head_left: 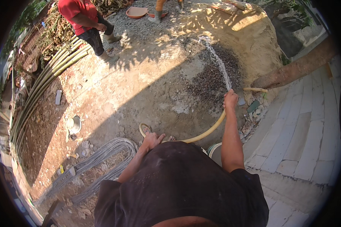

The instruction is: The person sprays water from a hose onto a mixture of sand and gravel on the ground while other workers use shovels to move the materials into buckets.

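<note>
A yellow hose (204, 135) curves across in front of me. My right hand (230, 99), arm stretched forward, is closed round its end. Water (218, 62) shoots from there in a white jet, away and slightly left, over a patch of dark, wet gravel (212, 77). Close to my body, my left hand (152, 140) is closed on a farther stretch of the same hose, its thumb pointing right. Beyond this hand the hose bends into a small loop. My dark shirt hides part of the hose and what lies beneath it.
Bundled grey metal rods (115, 145) lie at the near left, long bamboo poles (45, 81) farther left. A metal bowl (75, 124) sits on the dirt. Two people stand at the back, one in a red shirt (77, 15), near an orange basin (136, 12). A sand pile (250, 36), trunk (295, 68) and block wall (295, 132) line the right.
</note>
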Tool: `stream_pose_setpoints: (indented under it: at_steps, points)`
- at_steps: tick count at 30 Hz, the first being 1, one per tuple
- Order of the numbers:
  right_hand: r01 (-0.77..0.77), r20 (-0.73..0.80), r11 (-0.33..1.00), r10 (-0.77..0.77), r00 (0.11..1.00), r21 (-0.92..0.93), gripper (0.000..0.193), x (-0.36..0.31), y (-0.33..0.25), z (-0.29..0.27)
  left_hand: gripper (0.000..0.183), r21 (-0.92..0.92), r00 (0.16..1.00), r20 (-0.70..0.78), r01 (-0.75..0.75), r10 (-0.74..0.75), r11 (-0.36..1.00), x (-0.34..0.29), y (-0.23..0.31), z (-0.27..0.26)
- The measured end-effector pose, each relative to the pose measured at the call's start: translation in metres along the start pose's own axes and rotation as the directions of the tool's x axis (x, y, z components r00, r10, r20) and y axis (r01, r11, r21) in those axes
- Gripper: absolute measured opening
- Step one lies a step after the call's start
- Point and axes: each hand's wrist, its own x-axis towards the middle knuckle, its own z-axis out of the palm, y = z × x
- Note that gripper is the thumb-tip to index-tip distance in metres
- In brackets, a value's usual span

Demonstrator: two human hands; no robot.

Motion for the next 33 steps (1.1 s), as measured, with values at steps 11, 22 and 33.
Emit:
stream_pose_setpoints:
  at_steps: [11, 22, 33]
  points:
    - [-0.062, -0.031, 0.995, 0.065, 0.997, 0.083, 0.041, 0.010, 0.027, -0.005, 0.032, 0.091, 0.998, 0.038, -0.045, 0.042, 0.995, 0.000, -0.001, -0.001]
    - [-0.123, -0.135, 0.958, 0.162, 0.977, 0.259, 0.044, -0.003, 0.041, -0.030, 0.060, -0.057, 0.994, -0.018, 0.109, -0.110, 0.992, 0.010, -0.006, 0.006]
    - [-0.196, -0.157, 0.954, 0.235, 0.959, 0.228, 0.042, -0.017, 0.026, -0.029, 0.068, -0.057, 0.983, 0.051, 0.181, -0.178, 0.982, 0.009, 0.004, -0.011]
